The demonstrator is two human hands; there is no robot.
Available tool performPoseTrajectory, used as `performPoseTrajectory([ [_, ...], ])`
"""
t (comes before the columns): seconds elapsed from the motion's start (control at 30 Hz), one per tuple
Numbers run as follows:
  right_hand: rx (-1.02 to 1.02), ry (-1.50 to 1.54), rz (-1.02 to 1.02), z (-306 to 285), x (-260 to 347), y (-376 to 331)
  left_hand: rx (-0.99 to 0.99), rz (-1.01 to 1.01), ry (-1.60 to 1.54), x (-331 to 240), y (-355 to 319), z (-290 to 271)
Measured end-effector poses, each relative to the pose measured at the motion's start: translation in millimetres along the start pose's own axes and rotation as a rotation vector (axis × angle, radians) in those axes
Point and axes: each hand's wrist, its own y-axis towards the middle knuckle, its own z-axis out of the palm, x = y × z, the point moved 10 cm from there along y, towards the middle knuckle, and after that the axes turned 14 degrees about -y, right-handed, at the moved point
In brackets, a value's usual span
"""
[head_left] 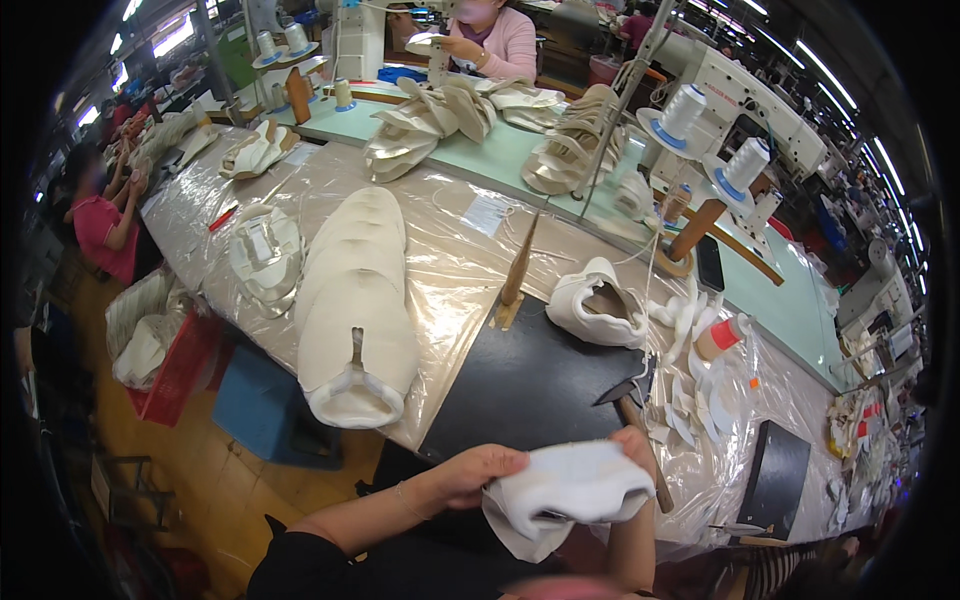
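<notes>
A white shoe upper (575,485) is stretched between my two hands, close to my body at the table's front edge. My left hand (482,472) grips its left end with the thumb on top. At the far right end my right hand (634,450) is closed on it, fingers partly hidden behind the fabric. Beyond them lies a black work mat (520,375) with a pointed wooden peg (520,262) standing at its far corner. A formed white shoe upper (598,305) rests on the mat's far right, and a hammer (635,430) lies along the right side.
A long row of nested cream uppers (355,290) lies at left on the plastic-covered table. Cut white pieces (690,390) and a red-banded container (722,337) are at right. Thread cones (683,112), a phone (709,263) and stacked uppers (425,125) stand farther back. A co-worker (490,40) sits opposite.
</notes>
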Motion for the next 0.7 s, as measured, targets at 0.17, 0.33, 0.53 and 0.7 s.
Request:
performPoseTrajectory([
  [0.17, 0.052, 0.329, -0.153, -3.9, 8.2, 6.3, 0.134, -0.074, -0.253, -1.3, 12.5, 3.0],
  [0.33, -0.108, -0.150, -0.204, -19.0, 42.8, 21.6, -0.274, 0.084, 0.166, -42.5, 7.7, -18.5],
  [0.53, -0.026, -0.228, -0.481, 16.2, 123.8, 17.6, 0.004, 0.183, 0.282, -48.0, 10.5, 34.3],
  [0.7, 0.017, -0.344, -0.566, 47.8, 157.7, 24.4, 0.109, -0.129, 0.422, -5.3, 2.3, 45.8],
])
